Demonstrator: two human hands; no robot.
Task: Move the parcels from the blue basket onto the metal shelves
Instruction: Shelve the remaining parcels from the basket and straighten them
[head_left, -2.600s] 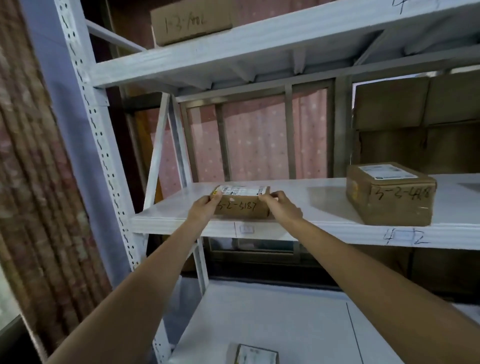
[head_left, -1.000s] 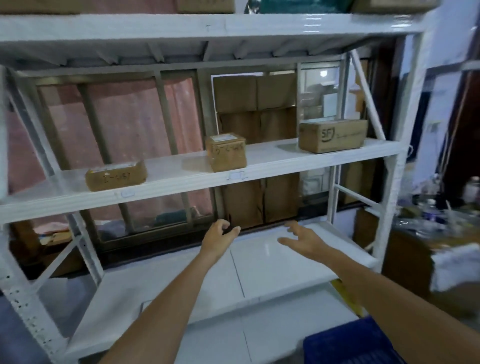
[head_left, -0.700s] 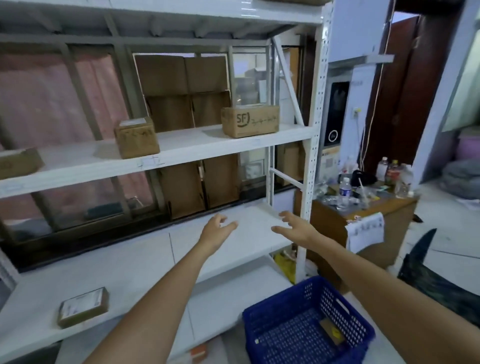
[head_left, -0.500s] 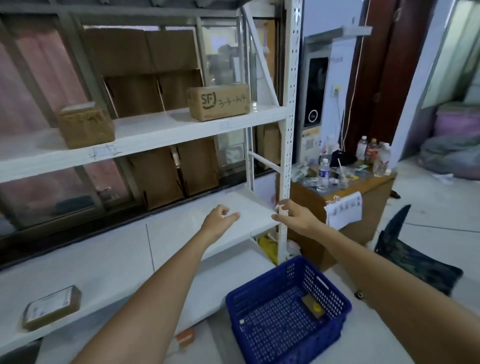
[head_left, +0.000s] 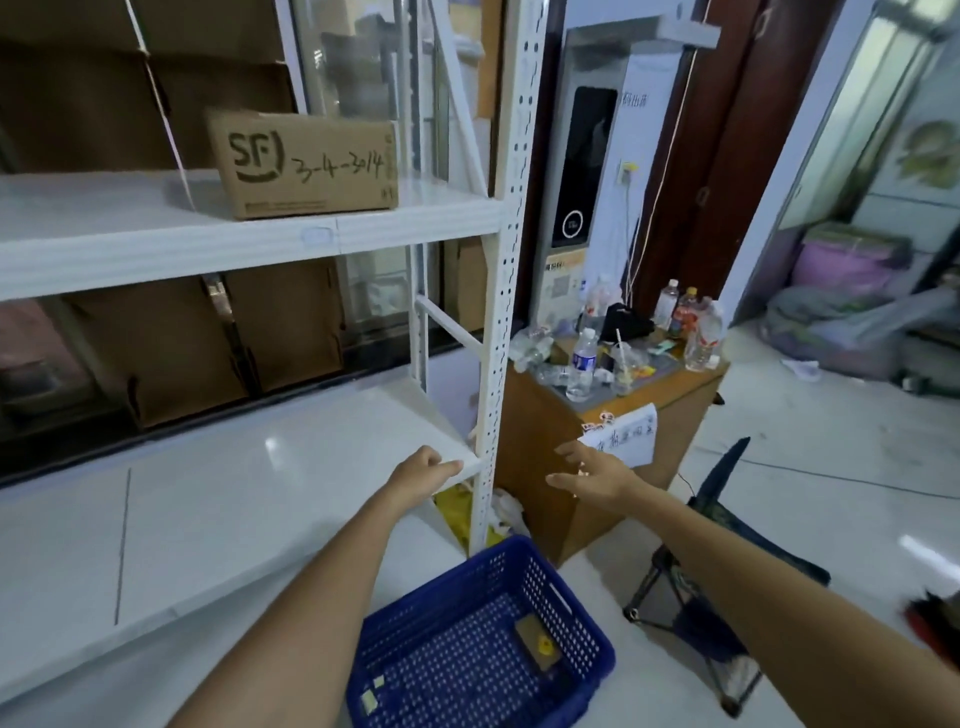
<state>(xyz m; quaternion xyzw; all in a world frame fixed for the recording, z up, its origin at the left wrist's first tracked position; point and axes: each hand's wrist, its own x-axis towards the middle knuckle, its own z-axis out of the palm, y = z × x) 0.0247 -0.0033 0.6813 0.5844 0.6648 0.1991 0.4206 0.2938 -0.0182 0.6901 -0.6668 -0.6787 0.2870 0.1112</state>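
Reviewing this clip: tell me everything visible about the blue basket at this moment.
The blue basket is a rectangular crate that looks like moulded plastic, its walls and floor perforated with a grid of small holes and a handle slot cut near the rim of one wall. It stands upright on the pale floor beside the white metal shelving, set at an angle to the view. Inside lie one small flat brown parcel with a yellow mark and a couple of pale scraps. Neither hand touches it.

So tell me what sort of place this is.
Probably a small parcel pick-up or storage room: white metal shelves hold a coded cardboard box, a blue basket sits on the floor, and a cluttered wooden counter stands alongside.
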